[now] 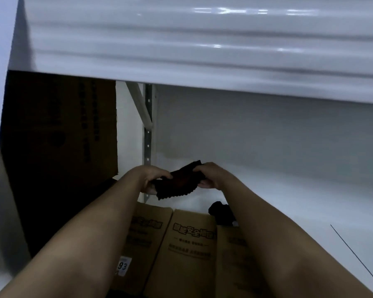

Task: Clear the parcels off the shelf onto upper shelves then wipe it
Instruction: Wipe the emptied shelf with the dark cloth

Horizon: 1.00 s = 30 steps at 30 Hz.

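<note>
— What have we got in front of us?

— We see both arms reaching forward into a white shelf [278,175]. The left hand [154,176] and the right hand [209,175] hold a dark cloth [178,181] between them, above the shelf surface.

— How are the hands set?

— The left hand has its fingers curled over the cloth's left edge, thumb underneath. The right hand grips the right edge the same way, fingers bent over the top. The cloth hangs a little between them, and its lower edge looks scalloped.

— And the parcels?

— We count three brown cardboard parcels [190,244] standing side by side below our arms, at the near edge of the view, each printed with dark lettering. The leftmost carries a small white label [122,266] with the number 93. We cannot tell what they rest on.

— Anything else?

— A large dark cardboard box [58,151] stands at the left, beside a perforated metal upright [148,134] with a slanted brace. A small black object [221,212] lies on the shelf just behind the parcels, partly hidden by the right forearm; we cannot tell what it is. Overhead, the glossy white upper shelf [202,50] spans the view
</note>
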Each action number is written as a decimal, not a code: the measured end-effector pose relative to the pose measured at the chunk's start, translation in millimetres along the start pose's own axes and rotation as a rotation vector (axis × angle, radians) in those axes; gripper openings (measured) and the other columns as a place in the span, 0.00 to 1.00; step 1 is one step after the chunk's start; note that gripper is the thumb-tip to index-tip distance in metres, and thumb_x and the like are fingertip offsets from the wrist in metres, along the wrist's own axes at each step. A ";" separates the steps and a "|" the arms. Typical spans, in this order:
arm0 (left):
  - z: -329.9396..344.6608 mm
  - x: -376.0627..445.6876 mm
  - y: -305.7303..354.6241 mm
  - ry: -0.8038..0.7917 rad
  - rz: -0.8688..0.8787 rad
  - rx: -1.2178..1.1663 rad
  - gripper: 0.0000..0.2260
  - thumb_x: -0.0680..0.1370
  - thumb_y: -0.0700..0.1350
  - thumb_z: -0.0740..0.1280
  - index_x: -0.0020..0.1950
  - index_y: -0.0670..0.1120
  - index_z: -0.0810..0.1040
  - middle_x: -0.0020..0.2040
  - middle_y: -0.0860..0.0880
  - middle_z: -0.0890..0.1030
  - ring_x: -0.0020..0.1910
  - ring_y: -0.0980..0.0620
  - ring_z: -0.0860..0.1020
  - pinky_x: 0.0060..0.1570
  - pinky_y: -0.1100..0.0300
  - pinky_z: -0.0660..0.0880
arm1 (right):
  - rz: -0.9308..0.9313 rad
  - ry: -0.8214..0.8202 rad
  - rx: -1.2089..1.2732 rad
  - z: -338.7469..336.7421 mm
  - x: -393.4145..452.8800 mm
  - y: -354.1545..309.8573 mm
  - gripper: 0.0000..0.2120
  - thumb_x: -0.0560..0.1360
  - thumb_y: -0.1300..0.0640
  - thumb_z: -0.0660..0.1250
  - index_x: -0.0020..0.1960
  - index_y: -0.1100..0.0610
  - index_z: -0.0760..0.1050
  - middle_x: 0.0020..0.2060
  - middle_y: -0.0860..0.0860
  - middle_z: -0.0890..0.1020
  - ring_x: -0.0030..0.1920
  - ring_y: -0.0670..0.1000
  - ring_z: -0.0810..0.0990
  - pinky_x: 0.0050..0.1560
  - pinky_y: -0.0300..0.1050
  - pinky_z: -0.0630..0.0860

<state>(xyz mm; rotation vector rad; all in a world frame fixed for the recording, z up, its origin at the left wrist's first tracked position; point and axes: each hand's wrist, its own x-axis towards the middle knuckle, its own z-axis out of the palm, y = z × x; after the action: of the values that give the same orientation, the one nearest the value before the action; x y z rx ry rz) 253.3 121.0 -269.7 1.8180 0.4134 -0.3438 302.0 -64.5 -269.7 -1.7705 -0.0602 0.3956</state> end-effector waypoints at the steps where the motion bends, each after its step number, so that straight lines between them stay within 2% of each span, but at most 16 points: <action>1: -1.8 4.3 -2.6 0.017 -0.002 -0.032 0.08 0.78 0.42 0.67 0.52 0.38 0.73 0.44 0.42 0.77 0.37 0.49 0.76 0.21 0.65 0.75 | 0.020 0.022 0.020 5.4 3.4 3.2 0.02 0.77 0.61 0.65 0.47 0.60 0.72 0.45 0.55 0.76 0.42 0.50 0.78 0.37 0.38 0.80; 4: -3.9 20.7 -11.0 0.107 0.043 -0.099 0.09 0.78 0.37 0.66 0.56 0.36 0.74 0.42 0.40 0.77 0.36 0.46 0.77 0.30 0.59 0.76 | 0.042 0.097 0.089 19.0 13.3 12.1 0.17 0.76 0.63 0.67 0.62 0.65 0.67 0.44 0.57 0.75 0.41 0.52 0.78 0.26 0.36 0.78; 6: -5.0 32.8 -16.4 0.175 0.091 -0.137 0.11 0.76 0.34 0.67 0.58 0.32 0.75 0.41 0.39 0.77 0.35 0.45 0.77 0.28 0.59 0.76 | 0.047 0.145 0.079 27.1 20.9 17.1 0.24 0.75 0.65 0.67 0.68 0.65 0.62 0.48 0.59 0.75 0.39 0.53 0.77 0.24 0.35 0.75; 9: -3.6 47.1 -24.3 0.245 0.113 -0.221 0.16 0.76 0.36 0.65 0.63 0.32 0.72 0.44 0.39 0.77 0.39 0.43 0.77 0.29 0.58 0.76 | 0.061 0.201 0.052 43.5 39.3 32.5 0.25 0.77 0.62 0.64 0.71 0.64 0.60 0.64 0.63 0.72 0.56 0.60 0.77 0.45 0.45 0.75; 10: -3.5 50.2 -25.4 0.258 0.115 -0.261 0.19 0.76 0.37 0.66 0.65 0.32 0.70 0.49 0.38 0.77 0.43 0.41 0.78 0.35 0.55 0.77 | 0.057 0.217 0.043 48.7 46.2 37.3 0.20 0.79 0.59 0.60 0.68 0.64 0.63 0.62 0.62 0.72 0.58 0.61 0.76 0.48 0.47 0.74; 12: -1.6 58.3 -30.2 0.276 0.105 -0.318 0.27 0.76 0.44 0.68 0.70 0.35 0.65 0.59 0.36 0.75 0.54 0.37 0.77 0.48 0.50 0.78 | 0.091 0.238 0.057 60.3 49.7 43.8 0.05 0.79 0.57 0.58 0.46 0.58 0.66 0.46 0.58 0.72 0.42 0.56 0.75 0.36 0.45 0.75; 13: -3.3 61.4 -31.6 0.260 0.103 -0.326 0.31 0.75 0.48 0.69 0.72 0.36 0.63 0.62 0.36 0.73 0.57 0.37 0.76 0.53 0.49 0.77 | 0.091 0.226 0.080 65.6 62.1 45.2 0.12 0.77 0.60 0.61 0.39 0.53 0.59 0.39 0.54 0.68 0.34 0.52 0.70 0.27 0.42 0.71; 14: -5.1 66.7 -34.0 0.244 0.101 -0.332 0.33 0.74 0.51 0.69 0.74 0.37 0.61 0.64 0.37 0.72 0.58 0.38 0.75 0.56 0.49 0.76 | 0.085 0.197 0.008 70.8 73.7 51.2 0.18 0.74 0.63 0.64 0.38 0.52 0.56 0.36 0.52 0.65 0.31 0.50 0.67 0.21 0.39 0.66; 17: -3.9 71.6 -36.4 0.214 0.103 -0.323 0.32 0.76 0.52 0.67 0.73 0.37 0.61 0.65 0.37 0.71 0.61 0.39 0.73 0.57 0.52 0.74 | 0.074 0.123 -0.277 77.0 67.7 53.6 0.13 0.74 0.68 0.62 0.39 0.55 0.61 0.33 0.53 0.66 0.25 0.48 0.71 0.18 0.34 0.63; 20: -3.6 81.8 -40.8 0.207 0.149 -0.331 0.30 0.76 0.51 0.67 0.72 0.38 0.62 0.63 0.37 0.73 0.59 0.39 0.74 0.55 0.53 0.74 | 0.032 0.082 -0.429 82.5 70.6 59.7 0.08 0.77 0.66 0.61 0.40 0.58 0.69 0.35 0.54 0.74 0.37 0.51 0.79 0.27 0.35 0.68; 23: -5.7 100.1 -51.8 0.135 0.222 -0.343 0.32 0.70 0.54 0.71 0.68 0.40 0.68 0.55 0.41 0.77 0.55 0.41 0.76 0.55 0.52 0.75 | 0.065 -0.048 -0.621 87.9 78.1 64.9 0.10 0.79 0.63 0.60 0.57 0.63 0.76 0.55 0.56 0.79 0.51 0.52 0.79 0.34 0.36 0.65; 24: -7.9 121.7 -60.1 0.117 0.230 -0.337 0.37 0.64 0.56 0.73 0.68 0.41 0.69 0.56 0.42 0.78 0.56 0.42 0.77 0.59 0.49 0.75 | 0.013 -0.076 -0.786 88.0 81.4 69.9 0.11 0.79 0.64 0.60 0.58 0.64 0.76 0.55 0.57 0.78 0.55 0.53 0.78 0.35 0.38 0.63; 25: -9.3 131.9 -67.1 0.092 0.234 -0.323 0.41 0.59 0.58 0.73 0.69 0.43 0.70 0.57 0.42 0.79 0.57 0.41 0.77 0.61 0.47 0.74 | -0.039 -0.085 -0.845 89.1 78.2 73.7 0.09 0.79 0.65 0.60 0.56 0.65 0.76 0.50 0.57 0.78 0.53 0.53 0.77 0.37 0.38 0.63; 27: -12.1 154.5 -80.4 0.086 0.232 -0.324 0.45 0.54 0.61 0.72 0.68 0.45 0.71 0.58 0.42 0.79 0.57 0.41 0.77 0.63 0.46 0.73 | 0.121 -0.107 -0.563 86.5 75.9 65.5 0.06 0.78 0.66 0.60 0.52 0.63 0.75 0.38 0.53 0.73 0.36 0.41 0.78 0.31 0.31 0.65; 29: -11.4 137.1 -77.2 0.082 0.219 -0.297 0.48 0.53 0.64 0.71 0.70 0.44 0.70 0.63 0.41 0.76 0.61 0.41 0.75 0.64 0.48 0.71 | -0.012 -0.061 -0.636 88.0 72.3 63.8 0.13 0.78 0.62 0.60 0.62 0.61 0.74 0.46 0.49 0.77 0.18 0.36 0.72 0.20 0.27 0.65; 30: -8.8 110.2 -65.6 0.088 0.207 -0.295 0.49 0.56 0.65 0.71 0.72 0.43 0.67 0.67 0.41 0.72 0.64 0.41 0.72 0.66 0.49 0.69 | -0.009 -0.031 -0.654 86.4 69.9 62.5 0.15 0.78 0.61 0.60 0.64 0.60 0.73 0.55 0.52 0.78 0.16 0.36 0.71 0.19 0.27 0.65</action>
<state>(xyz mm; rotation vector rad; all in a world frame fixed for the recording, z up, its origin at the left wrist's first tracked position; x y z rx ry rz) 322.6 157.8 -371.5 1.5721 0.3146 -0.0550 331.4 19.0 -361.4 -2.4064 -0.2425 0.4256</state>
